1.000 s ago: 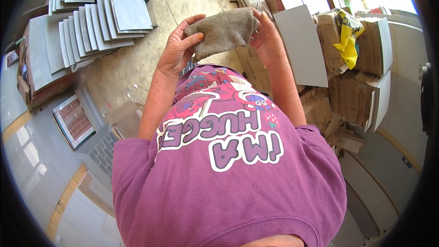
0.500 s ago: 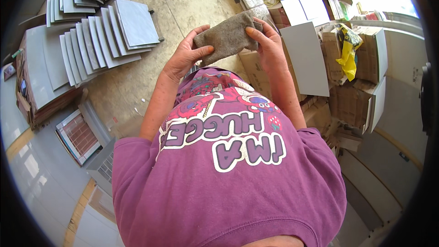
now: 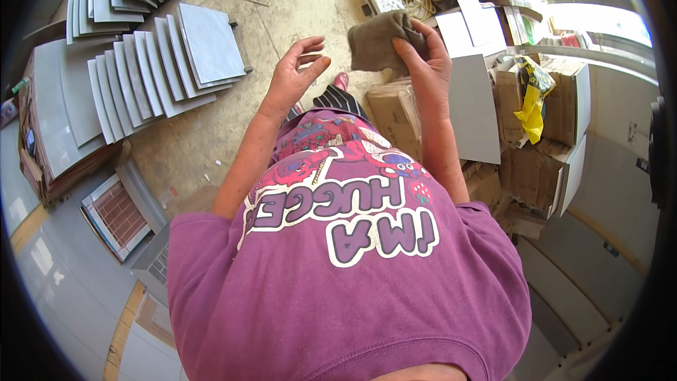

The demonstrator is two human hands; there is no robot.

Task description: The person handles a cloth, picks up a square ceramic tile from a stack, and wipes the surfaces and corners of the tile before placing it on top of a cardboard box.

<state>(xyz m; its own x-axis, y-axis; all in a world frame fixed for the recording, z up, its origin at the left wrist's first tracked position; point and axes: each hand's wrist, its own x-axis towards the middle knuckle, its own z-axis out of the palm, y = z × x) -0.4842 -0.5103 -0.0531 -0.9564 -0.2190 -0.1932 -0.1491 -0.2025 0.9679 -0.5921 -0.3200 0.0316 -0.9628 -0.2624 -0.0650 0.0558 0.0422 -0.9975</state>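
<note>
Grey-brown folded cloth (image 3: 376, 44) in the right hand (image 3: 431, 67), just past 12 o'clock in the view, left hand (image 3: 288, 85) apart
The person's right fingers (image 3: 431, 34) pinch the cloth at its 3 o'clock end; its longer axis runs roughly from 9 to 3 o'clock, so the loose end faces the left hand; the left fingers (image 3: 307, 42) are bent and parted, holding nothing, with the cloth near them at about 2 o'clock, not touching; the right hand is the nearer, being on it; concrete floor (image 3: 296, 3) shows below, grey panels (image 3: 211, 46) towards 10 o'clock, a cardboard box (image 3: 396, 109) at 1 o'clock
</note>
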